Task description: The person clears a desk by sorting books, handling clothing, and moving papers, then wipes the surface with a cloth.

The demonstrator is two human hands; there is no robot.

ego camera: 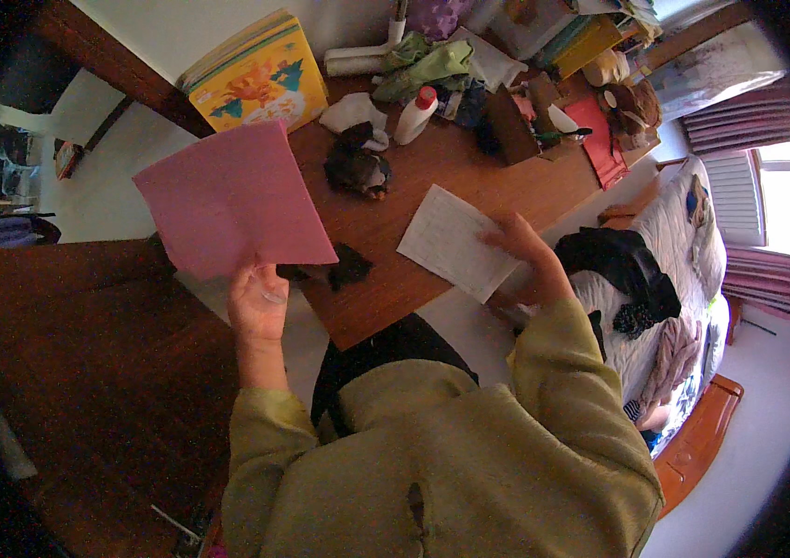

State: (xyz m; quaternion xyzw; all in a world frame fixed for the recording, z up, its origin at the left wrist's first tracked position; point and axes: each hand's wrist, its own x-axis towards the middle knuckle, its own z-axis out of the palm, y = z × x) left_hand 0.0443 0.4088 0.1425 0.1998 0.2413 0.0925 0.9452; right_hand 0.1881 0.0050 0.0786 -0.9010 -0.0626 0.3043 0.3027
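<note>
In my left hand (260,296) is a pink sheet or folder (227,199), gripped at its lower edge and raised above the left side of the desk. Some blur softens my right hand (524,254), which grips a white paper (454,240) by its right side. Faint lines or writing cover this paper. It is over the front part of the wooden desk (395,293), its near corner reaching past the desk edge. A dark item (349,266) on the desk is partly hidden behind the pink sheet.
At the back stand several yellow picture books (262,77), a white bottle with a red cap (416,115), green cloth (430,66) and an open cardboard box (513,125). A small dark furry-looking object (356,167) sits mid-desk. Rightward is a bed (688,237) with clothes; leftward, dark brown furniture (102,363).
</note>
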